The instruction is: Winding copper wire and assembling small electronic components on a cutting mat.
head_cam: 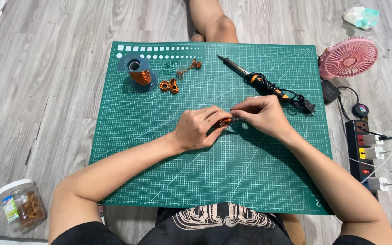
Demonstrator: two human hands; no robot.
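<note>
Copper coil sits mid-mat, pinched in my left hand while my right hand closes fingertips on the dark rod through it. I judge it light, its thin wire easily bent, so I grip the winding's sides on the green cutting mat

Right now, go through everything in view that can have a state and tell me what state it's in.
Left hand: closed on small copper coil.
Right hand: pinching the coil's far end.
Wire spool: upright, partly wound.
Soldering iron: lying on the cutting mat, unplugged, cord bundled.
Pink fan: blades show no blur.
Power strip: chargers plugged in.
Plastic jar: lid on.
</note>
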